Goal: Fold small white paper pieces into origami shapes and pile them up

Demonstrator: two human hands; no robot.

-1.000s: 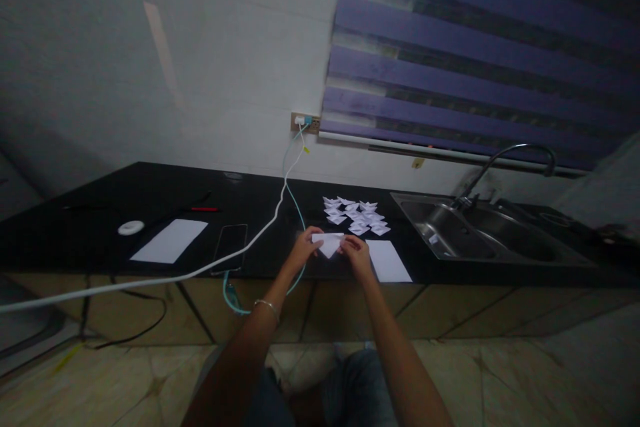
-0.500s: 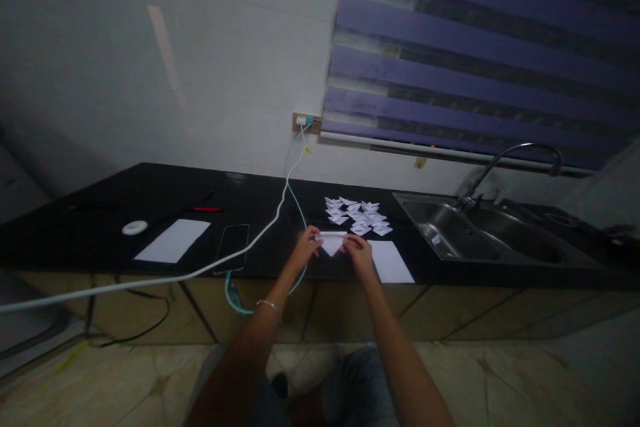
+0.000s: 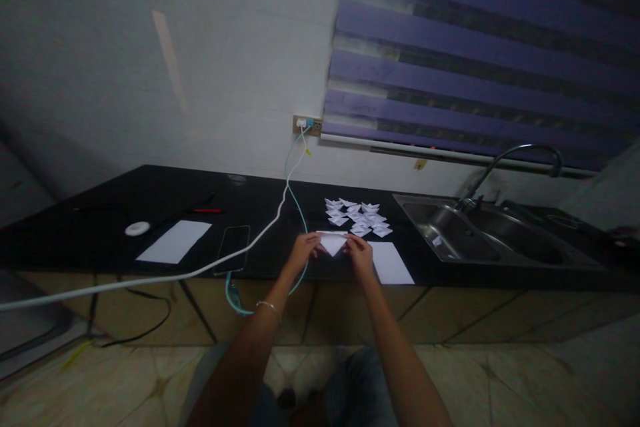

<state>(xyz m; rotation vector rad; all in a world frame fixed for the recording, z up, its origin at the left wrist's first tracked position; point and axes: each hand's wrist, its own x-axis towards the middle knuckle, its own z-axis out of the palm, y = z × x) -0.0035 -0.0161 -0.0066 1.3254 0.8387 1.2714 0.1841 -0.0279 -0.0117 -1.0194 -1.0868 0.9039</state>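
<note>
Between my two hands is a folded sheet of white paper [image 3: 333,244], its point facing down toward me and a straight fold along its top. My left hand [image 3: 304,250] pinches its left corner, and my right hand [image 3: 359,255] pinches the right one. Just beyond lie several small folded paper boats [image 3: 365,215] in a close group. To the right of my right hand is a stack of white paper [image 3: 390,263], flat on the black counter [image 3: 280,250].
A phone [image 3: 233,248] lies left of my hands, with a white cable [image 3: 260,235] crossing over it. Farther left are white paper [image 3: 175,241], a red pen [image 3: 208,211] and a round white object [image 3: 137,229]. A steel sink [image 3: 450,230] with a tap [image 3: 500,157] is at right.
My fingers have shifted slightly along the top fold, the left ones moving a little inward. The paper stays in nearly the same place, and nothing else on the counter has moved.
</note>
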